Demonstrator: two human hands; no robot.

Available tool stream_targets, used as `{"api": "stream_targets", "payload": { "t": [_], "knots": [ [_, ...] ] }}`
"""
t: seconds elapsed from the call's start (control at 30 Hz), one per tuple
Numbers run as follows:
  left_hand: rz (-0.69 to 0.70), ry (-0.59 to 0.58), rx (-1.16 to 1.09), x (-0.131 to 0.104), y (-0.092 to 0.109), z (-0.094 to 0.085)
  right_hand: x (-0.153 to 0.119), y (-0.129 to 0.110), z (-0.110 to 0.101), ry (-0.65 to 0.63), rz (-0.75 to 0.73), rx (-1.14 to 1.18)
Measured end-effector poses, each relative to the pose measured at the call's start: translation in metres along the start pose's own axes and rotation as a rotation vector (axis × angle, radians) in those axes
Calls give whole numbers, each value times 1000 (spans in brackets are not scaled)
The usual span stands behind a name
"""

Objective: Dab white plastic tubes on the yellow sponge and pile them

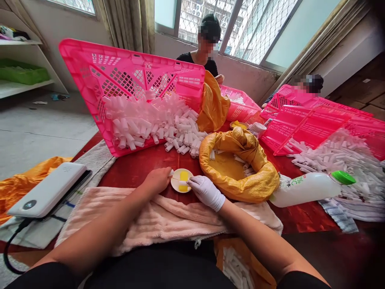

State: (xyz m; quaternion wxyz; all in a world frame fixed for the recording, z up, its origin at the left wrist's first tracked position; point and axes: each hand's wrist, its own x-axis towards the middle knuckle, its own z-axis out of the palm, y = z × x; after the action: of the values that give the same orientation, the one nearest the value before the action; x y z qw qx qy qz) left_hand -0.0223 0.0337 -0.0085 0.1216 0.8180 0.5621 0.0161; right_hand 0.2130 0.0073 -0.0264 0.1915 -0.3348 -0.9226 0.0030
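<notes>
My left hand (157,179) is bare and closed, pinching a small white tube at the left rim of a small white dish (181,180) that holds a yellow sponge. My right hand (205,191) wears a white glove and pinches a thin white piece over the dish's right side. Both hands rest above a pink towel (156,218) on the red table (135,168). A yellow sack (239,168), rolled open just right of the dish, holds a few white tubes.
A tipped pink basket (126,76) spills several white tubes (156,124) behind the dish. A white bottle with a green cap (306,188) lies right. More pink baskets (315,120) and tubes sit far right. A power bank (48,188) lies left. Two people sit across the table.
</notes>
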Motion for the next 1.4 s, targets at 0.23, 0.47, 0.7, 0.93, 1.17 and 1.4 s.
{"api": "stream_targets", "payload": {
  "t": [0.23,0.47,0.7,0.93,1.17,1.4],
  "knots": [
    [-124,-16,-50,4,-1,0,8,-25,-2,-17,-187,265],
    [154,144,-17,-10,1,-3,38,-22,12,556,634,1003],
    [221,187,78,-8,9,-14,43,-23,-15,284,713,919],
    [335,73,-78,-5,15,-25,25,-6,-38,242,497,795],
    [319,-23,-187,-1,27,-23,13,1,-48,257,322,601],
    [348,-20,-92,2,35,-24,10,-2,-53,236,306,588]
  ]
}}
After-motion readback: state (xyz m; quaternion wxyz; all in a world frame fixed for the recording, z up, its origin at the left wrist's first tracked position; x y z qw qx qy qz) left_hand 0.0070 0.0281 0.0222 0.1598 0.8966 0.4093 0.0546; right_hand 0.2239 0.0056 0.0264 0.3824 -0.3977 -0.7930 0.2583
